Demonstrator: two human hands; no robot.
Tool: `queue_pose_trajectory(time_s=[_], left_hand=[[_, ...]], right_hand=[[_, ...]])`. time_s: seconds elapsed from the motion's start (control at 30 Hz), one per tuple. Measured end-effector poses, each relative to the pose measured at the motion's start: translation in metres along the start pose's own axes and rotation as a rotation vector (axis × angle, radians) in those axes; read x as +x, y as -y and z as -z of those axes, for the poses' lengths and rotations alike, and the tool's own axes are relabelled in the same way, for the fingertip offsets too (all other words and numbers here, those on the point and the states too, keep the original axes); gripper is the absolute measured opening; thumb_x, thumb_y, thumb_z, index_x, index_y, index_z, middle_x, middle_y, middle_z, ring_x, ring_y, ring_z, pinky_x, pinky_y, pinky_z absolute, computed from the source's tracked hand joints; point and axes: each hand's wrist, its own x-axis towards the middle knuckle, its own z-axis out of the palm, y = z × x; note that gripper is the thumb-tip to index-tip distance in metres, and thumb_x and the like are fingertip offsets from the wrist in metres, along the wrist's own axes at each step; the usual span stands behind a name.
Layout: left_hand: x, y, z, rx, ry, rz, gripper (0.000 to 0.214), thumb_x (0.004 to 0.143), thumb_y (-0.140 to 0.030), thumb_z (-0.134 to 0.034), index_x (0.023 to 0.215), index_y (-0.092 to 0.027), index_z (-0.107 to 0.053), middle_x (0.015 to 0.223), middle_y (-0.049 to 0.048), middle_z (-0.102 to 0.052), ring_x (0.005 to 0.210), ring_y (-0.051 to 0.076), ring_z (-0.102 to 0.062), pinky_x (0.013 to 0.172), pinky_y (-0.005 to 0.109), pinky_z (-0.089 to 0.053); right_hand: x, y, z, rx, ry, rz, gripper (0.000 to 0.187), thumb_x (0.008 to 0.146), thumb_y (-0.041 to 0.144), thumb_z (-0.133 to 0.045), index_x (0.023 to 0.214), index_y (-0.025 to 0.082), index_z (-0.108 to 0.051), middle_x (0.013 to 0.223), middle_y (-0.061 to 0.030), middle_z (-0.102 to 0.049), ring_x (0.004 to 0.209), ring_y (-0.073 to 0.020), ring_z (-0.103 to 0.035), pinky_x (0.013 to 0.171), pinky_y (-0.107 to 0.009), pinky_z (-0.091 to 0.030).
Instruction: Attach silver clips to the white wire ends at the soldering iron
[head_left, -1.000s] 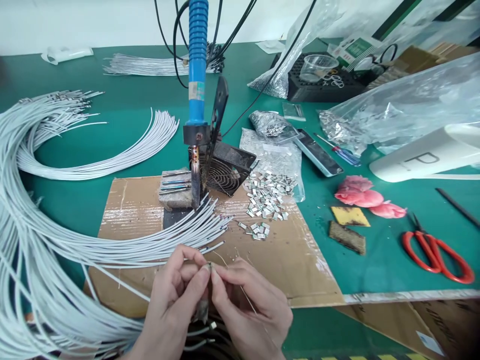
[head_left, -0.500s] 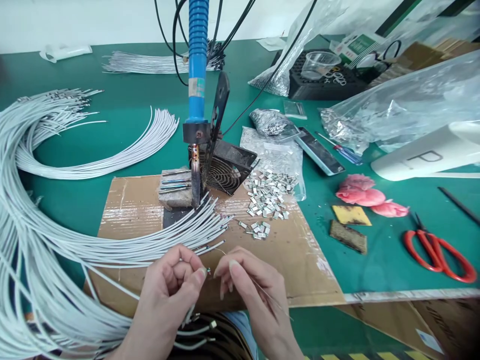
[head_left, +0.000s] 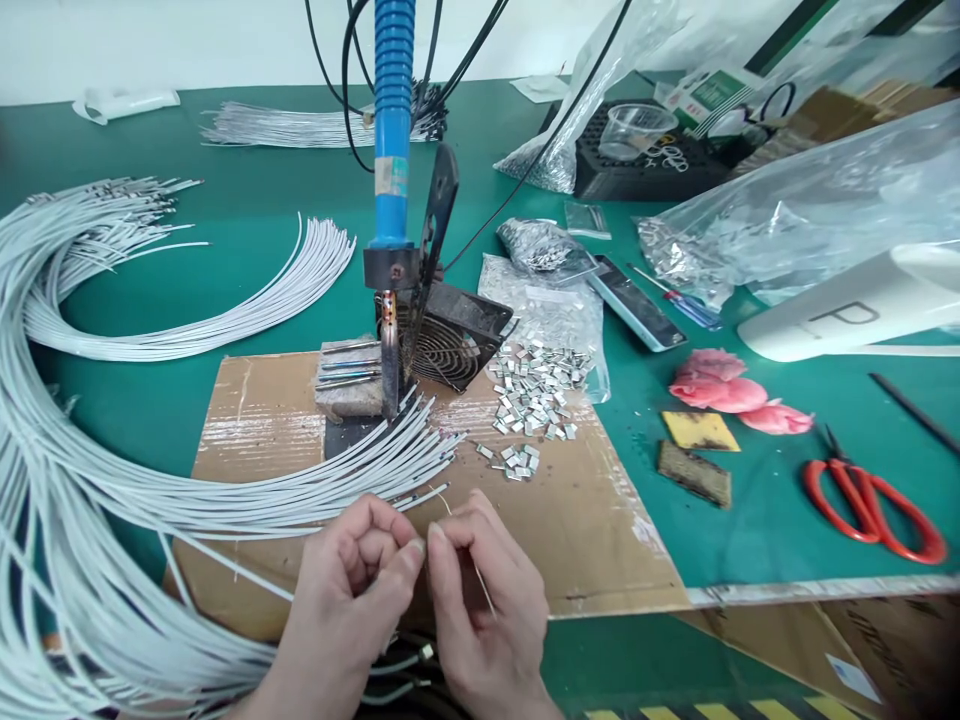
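My left hand (head_left: pixel 356 590) is closed in a pinch, low over the front of the cardboard (head_left: pixel 600 540). A white cable runs down below its fingers; the pinched end is hidden now. Beside it, my right hand (head_left: pixel 491 590) pinches a thin solder wire (head_left: pixel 484 588), which crosses the palm and pokes out above the fingers. The fingertips of both hands meet or nearly meet. Just beyond them lie the ends of a bundle of white cables (head_left: pixel 247 492). Small metal connectors (head_left: pixel 540 385) are heaped on the cardboard to the right.
A blue-handled soldering iron (head_left: pixel 391 200) hangs upright in front of a small fan (head_left: pixel 442 350), beside a grey block (head_left: pixel 349 400). To the right are a phone (head_left: pixel 637 305), a yellow sponge (head_left: pixel 699 431) and red-handled scissors (head_left: pixel 862 500). Another cable bundle (head_left: pixel 187 335) curves at left.
My right hand has moved left and closed its fingers up against my left fingertips. The small tip showing at my left fingers is now covered. The view has shifted slightly.
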Motion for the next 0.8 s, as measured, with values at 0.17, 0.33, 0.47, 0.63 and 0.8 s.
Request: queue_pose_trajectory(time_s=[0.17,0.33,0.47,0.63,0.8], left_hand=[[0.002,0.001,0.007,-0.086,-0.052,0.009,0.036,0.071,-0.040,-0.085,0.069,-0.019,-0.057,0.047,-0.0123,-0.036,0.045,0.005,-0.021,0.045,0.019,-0.014],[0.003,0.000,0.008,-0.094,-0.062,0.031,0.036,0.068,-0.040,-0.087,0.068,-0.018,-0.058,0.046,-0.0112,-0.039,0.045,0.005,-0.024,0.045,0.018,-0.014],[0.004,-0.001,0.008,-0.105,-0.041,0.051,0.035,0.068,-0.039,-0.086,0.068,-0.017,-0.058,0.047,-0.0113,-0.040,0.046,0.005,-0.022,0.045,0.019,-0.013],[0.005,0.001,0.010,-0.123,-0.033,0.037,0.033,0.069,-0.037,-0.085,0.068,-0.017,-0.060,0.047,-0.0117,-0.040,0.046,0.005,-0.023,0.046,0.020,-0.013],[0.006,0.000,0.009,-0.124,-0.027,0.037,0.033,0.069,-0.037,-0.084,0.068,-0.017,-0.058,0.047,-0.0121,-0.039,0.046,0.005,-0.021,0.046,0.020,-0.012]], right_hand=[[0.006,-0.005,0.009,0.198,-0.137,-0.281,0.035,0.106,0.026,-0.052,0.071,0.021,-0.056,0.058,0.0048,-0.047,0.052,-0.0110,-0.042,0.052,-0.025,-0.035],[0.007,-0.008,0.010,0.372,-0.021,-0.374,0.017,0.092,0.033,-0.074,0.081,0.020,-0.079,0.067,0.0015,-0.059,0.048,-0.0086,-0.049,0.044,-0.021,-0.040],[0.003,-0.009,0.004,0.479,0.036,-0.419,0.012,0.088,0.033,-0.078,0.084,0.024,-0.083,0.070,0.0014,-0.062,0.043,-0.0051,-0.047,0.040,-0.018,-0.040],[0.002,-0.009,0.002,0.556,0.056,-0.449,0.010,0.085,0.034,-0.081,0.082,0.026,-0.084,0.068,0.0019,-0.062,0.040,-0.0036,-0.046,0.037,-0.015,-0.039],[0.002,-0.008,0.002,0.579,0.064,-0.477,0.011,0.085,0.035,-0.081,0.082,0.025,-0.085,0.069,0.0010,-0.063,0.040,-0.0038,-0.045,0.037,-0.016,-0.038]])
